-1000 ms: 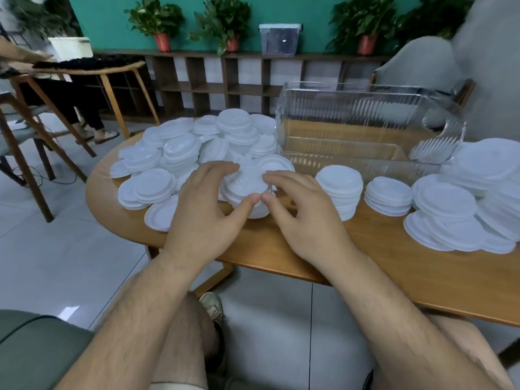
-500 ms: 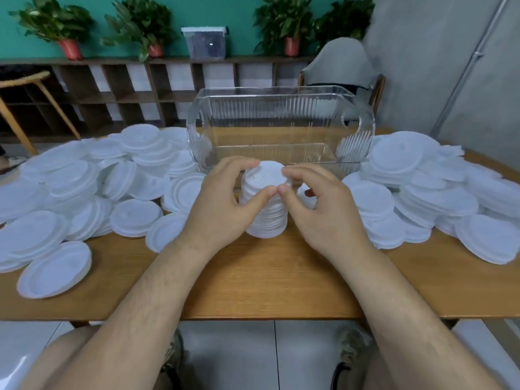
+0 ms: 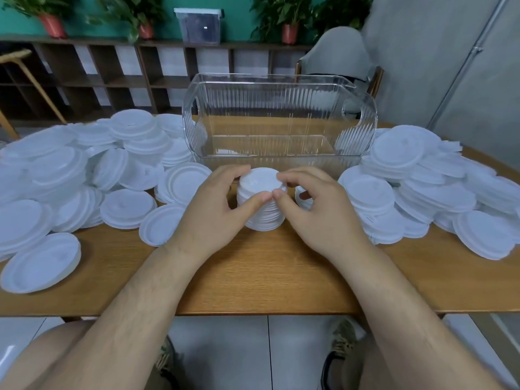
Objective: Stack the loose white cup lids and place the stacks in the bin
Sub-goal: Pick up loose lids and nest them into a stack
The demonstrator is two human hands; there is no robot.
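Green wall, a long brown shelf (image 3: 112, 66) and potted plants (image 3: 53, 21) fill the back of the room. A grey chair (image 3: 337, 57) stands in front of the shelf. Closer in is a wooden surface (image 3: 253, 277). A clear bin (image 3: 278, 116) with ribbed sides stands on its far side. Loose white lids lie in a left heap (image 3: 84, 170) and a right heap (image 3: 422, 178), one on each side of the bin. A neat stack of lids (image 3: 261, 181) stands upright on the surface, just in front of the bin and outside it. The left hand (image 3: 213, 209) is curled round the left side of the stack. The right hand (image 3: 318, 212) is curled round its right side. Both hands grip it, and the two thumbs touch at the front. The other fingers reach round the back. A shoe (image 3: 342, 344) shows on the floor below the surface.
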